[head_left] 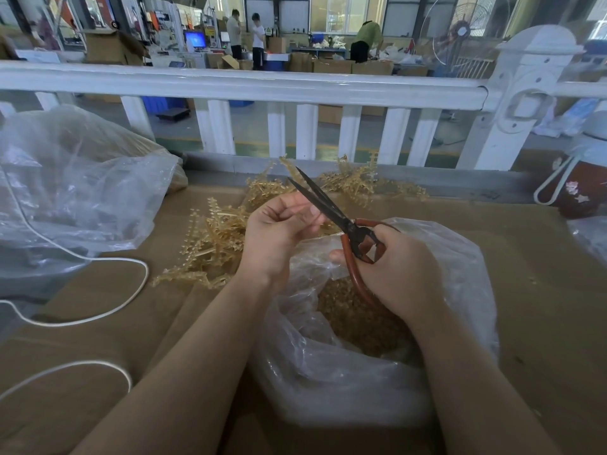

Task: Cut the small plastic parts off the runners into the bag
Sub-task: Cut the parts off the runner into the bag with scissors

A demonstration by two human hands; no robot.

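Amber plastic runner pile (216, 238) lies left of the curled left hand (279, 231); right hand (391, 267) grips red-handled scissors (331, 211) over the clear bag (361, 323).

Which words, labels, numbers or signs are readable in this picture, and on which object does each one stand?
None can be read.
Green sign on a far machine: too small and blurred.
Blue monitor in the background: screen content blurred.
Red bottle at the right: flower pattern only, no words.
Scissors and bag: no visible markings.

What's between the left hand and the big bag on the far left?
In the head view, the pile of runners on brown cardboard; nearer, a white cord.
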